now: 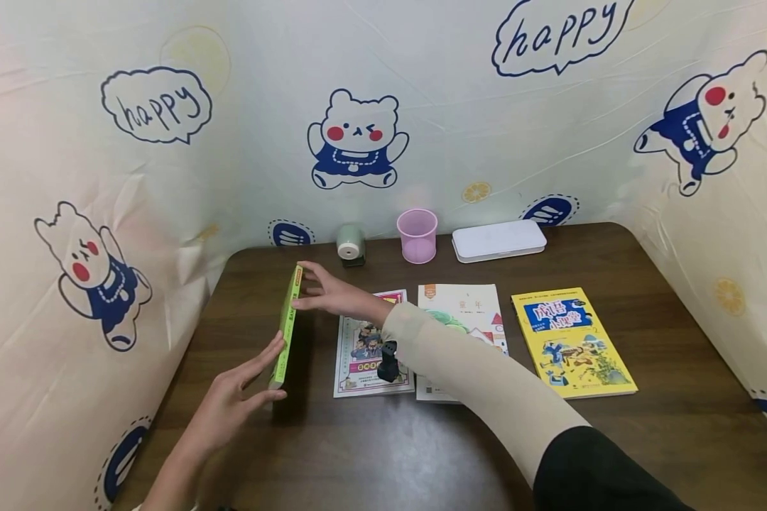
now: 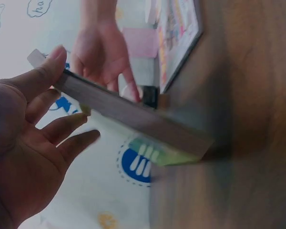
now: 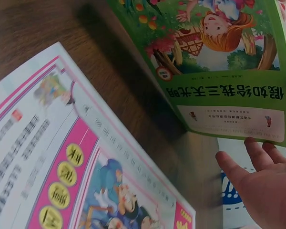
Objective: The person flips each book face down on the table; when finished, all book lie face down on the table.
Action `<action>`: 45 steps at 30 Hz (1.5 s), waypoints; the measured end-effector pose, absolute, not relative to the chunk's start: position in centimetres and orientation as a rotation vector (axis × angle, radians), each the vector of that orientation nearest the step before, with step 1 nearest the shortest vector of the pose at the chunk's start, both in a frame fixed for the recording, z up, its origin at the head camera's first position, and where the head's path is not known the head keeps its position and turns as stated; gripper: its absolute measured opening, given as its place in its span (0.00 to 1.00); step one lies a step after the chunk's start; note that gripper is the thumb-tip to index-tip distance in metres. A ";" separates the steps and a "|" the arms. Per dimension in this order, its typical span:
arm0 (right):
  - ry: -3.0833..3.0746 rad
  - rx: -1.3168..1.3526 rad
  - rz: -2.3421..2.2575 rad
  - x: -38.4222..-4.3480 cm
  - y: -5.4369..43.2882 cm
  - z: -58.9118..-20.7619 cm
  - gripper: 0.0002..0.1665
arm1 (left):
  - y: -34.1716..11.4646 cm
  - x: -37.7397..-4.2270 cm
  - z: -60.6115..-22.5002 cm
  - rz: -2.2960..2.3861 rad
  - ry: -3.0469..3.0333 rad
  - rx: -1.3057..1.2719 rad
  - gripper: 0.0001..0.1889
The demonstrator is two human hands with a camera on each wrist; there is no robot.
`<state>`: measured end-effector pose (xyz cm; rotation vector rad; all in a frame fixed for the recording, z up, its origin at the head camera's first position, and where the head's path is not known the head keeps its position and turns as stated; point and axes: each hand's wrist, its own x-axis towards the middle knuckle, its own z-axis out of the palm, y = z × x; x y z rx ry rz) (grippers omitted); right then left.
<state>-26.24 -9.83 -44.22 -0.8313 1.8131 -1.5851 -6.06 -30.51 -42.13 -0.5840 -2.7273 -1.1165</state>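
Note:
A green book [image 1: 287, 323] stands on edge at the left of the table, its narrow green side facing up. Its illustrated cover [image 3: 229, 90] fills the upper right of the right wrist view. My left hand [image 1: 226, 401] holds the near end, thumb on one side and fingers on the other. At the far corner my right hand [image 1: 335, 291] grips it with thumb and fingers spread. In the left wrist view the book's page edge [image 2: 128, 112] is blurred. A pink-and-white book [image 1: 367, 355] lies flat beneath my right forearm.
A white book [image 1: 466, 298], partly covered by the right sleeve, and a yellow book [image 1: 575, 344] lie to the right. Along the back stand a small green-and-white object [image 1: 350, 243], a pink cup [image 1: 417, 238] and a white flat case [image 1: 498, 241]. A printed curtain [image 1: 262, 142] surrounds the table.

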 end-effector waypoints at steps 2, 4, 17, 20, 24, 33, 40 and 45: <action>1.827 -0.835 -1.583 -26.3 -9.6 -44.4 0.54 | -30.2 -6.1 -42.7 -1.166 -2.713 -0.579 0.44; 1.841 -0.842 -1.581 -26.4 -9.4 -44.6 0.54 | -30.0 -6.1 -43.2 -1.229 -2.690 -0.571 0.44; 1.939 -0.850 -1.525 -26.3 -8.3 -45.3 0.55 | -29.3 -6.8 -45.5 -1.386 -2.650 -0.507 0.45; 1.967 -0.847 -1.501 -26.3 -8.1 -45.8 0.56 | -29.3 -6.8 -46.0 -1.325 -2.710 -0.469 0.45; 2.026 -0.844 -1.414 -26.3 -7.7 -46.7 0.57 | -29.3 -6.6 -46.6 -1.225 -2.798 -0.402 0.45; 2.251 -0.933 -1.115 -27.0 -7.7 -47.7 0.63 | -29.1 -7.1 -47.6 -1.022 -2.915 -0.435 0.43; 2.295 -0.961 -1.015 -27.5 -8.0 -48.1 0.64 | -29.0 -7.5 -48.0 -0.932 -2.969 -0.442 0.41; 2.310 -0.947 -0.968 -27.6 -8.5 -48.2 0.63 | -28.9 -7.8 -48.1 -0.836 -3.016 -0.407 0.41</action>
